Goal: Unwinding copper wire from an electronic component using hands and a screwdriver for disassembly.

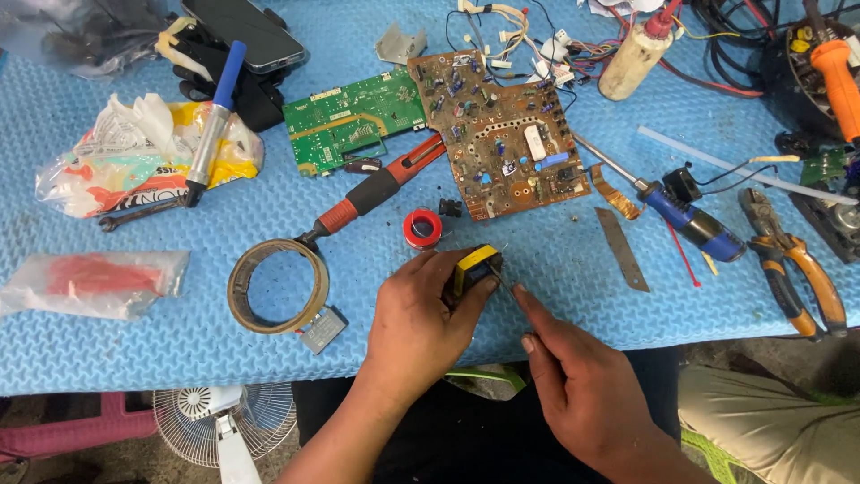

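The left hand (417,309) is closed around a small yellow-and-black transformer (475,266), fingers wrapped over its near side and thumb against its edge, so the part sits at the hand's upper right, just past the fingertips and above the blue foam mat (537,296). The right hand (582,381) lies lower and to the right of that grip, its index finger stretched up and left so that the tip meets the transformer's right face; it seems to pinch a thin wire or lead there, though the strand is too fine to be sure of, and how far the other fingers close cannot be told. The transformer's longer side runs roughly left to right, tilted up toward the right. The left hand is the nearer one, in full contact. Just beyond the grip stands a red solder reel (422,228), with a brown circuit board (502,134) farther up.
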